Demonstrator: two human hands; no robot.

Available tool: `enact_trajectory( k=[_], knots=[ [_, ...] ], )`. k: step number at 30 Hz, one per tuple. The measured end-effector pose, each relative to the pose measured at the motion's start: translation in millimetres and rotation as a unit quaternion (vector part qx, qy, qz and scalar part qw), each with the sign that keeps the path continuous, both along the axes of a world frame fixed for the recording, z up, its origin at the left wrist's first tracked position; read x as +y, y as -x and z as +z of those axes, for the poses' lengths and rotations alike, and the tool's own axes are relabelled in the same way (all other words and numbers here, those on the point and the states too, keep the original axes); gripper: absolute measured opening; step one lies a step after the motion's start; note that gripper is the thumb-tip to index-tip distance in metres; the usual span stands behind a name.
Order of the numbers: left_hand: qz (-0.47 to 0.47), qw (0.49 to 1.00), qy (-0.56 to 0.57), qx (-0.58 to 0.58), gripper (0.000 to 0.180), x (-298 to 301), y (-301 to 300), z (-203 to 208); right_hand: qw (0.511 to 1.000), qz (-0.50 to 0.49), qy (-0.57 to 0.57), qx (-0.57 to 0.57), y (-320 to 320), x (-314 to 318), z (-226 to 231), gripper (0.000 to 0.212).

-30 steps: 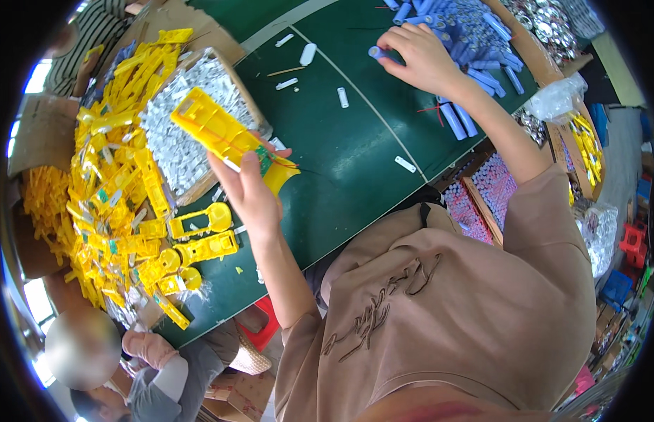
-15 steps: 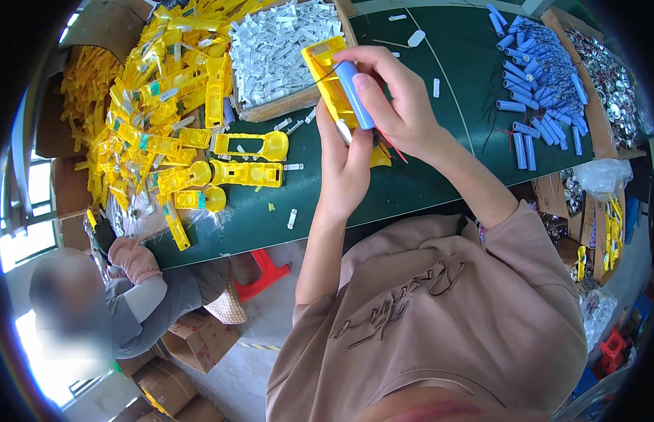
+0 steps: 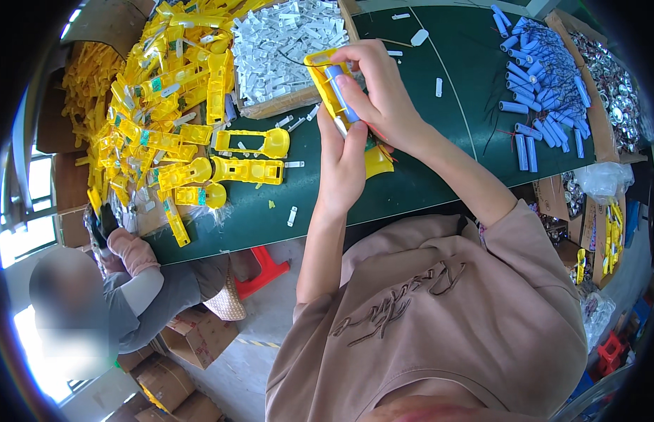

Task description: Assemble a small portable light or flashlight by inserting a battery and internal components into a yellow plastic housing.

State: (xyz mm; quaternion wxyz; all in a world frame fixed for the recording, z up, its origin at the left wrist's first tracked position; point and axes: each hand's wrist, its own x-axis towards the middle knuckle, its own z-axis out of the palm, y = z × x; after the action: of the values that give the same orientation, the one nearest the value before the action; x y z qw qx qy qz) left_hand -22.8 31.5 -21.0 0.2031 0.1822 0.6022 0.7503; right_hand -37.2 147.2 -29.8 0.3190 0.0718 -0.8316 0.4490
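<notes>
Desk [image 3: 450,130], dark green, extends under and beyond both hands; pile of yellow plastic parts [image 3: 165,84], well to the left of the left hand; heap of blue cylinders [image 3: 534,91], many with thin leads, well to the right of the right hand; cardboard tray [image 3: 292,103] of white strips [image 3: 285,49], just beyond the left hand and leftward.

Left hand [image 3: 341,165] wraps the near part of a yellow housing [image 3: 325,90]; right hand [image 3: 383,91] in a narrow grip, thumb on a blue cylinder [image 3: 334,76], fingers at the housing's far end; cylinder lies lengthwise in the housing, between the hands; full seating cannot be told, thumb covers part.

Red wire [image 3: 376,131] runs loose below the right hand; dark wire [image 3: 288,63] trails leftward from the housing's far end.

Progress (judged): cylinder in or nearly in; wires untucked, no cover seen, so piece looks part-done; plenty of cylinders remain in the heap.
</notes>
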Motion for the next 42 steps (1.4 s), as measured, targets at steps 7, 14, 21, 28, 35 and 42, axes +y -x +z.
enact_trajectory(
  k=[7,14,21,28,35,42],
  knots=[
    [0.026,0.992,-0.060,-0.110,0.034,-15,2,-11,0.980,0.140,0.139,-0.025,17,13,-9,0.037],
    [0.089,0.986,-0.084,-0.111,0.033,-41,13,-7,0.944,-0.002,-0.314,-0.105,124,66,-11,0.020],
    [0.092,0.986,-0.076,-0.118,0.037,-46,23,-16,0.922,-0.048,-0.376,-0.082,140,43,-28,0.019],
    [0.085,0.987,-0.064,-0.122,0.037,-45,25,-19,0.893,-0.063,-0.445,0.004,143,44,-31,0.011],
    [0.087,0.991,-0.055,-0.089,0.041,-55,9,-9,0.960,0.137,-0.219,0.105,77,27,23,0.010],
    [0.047,0.997,-0.063,0.021,0.050,-58,-30,20,0.961,0.255,-0.045,0.095,1,9,66,0.014]
  ],
)
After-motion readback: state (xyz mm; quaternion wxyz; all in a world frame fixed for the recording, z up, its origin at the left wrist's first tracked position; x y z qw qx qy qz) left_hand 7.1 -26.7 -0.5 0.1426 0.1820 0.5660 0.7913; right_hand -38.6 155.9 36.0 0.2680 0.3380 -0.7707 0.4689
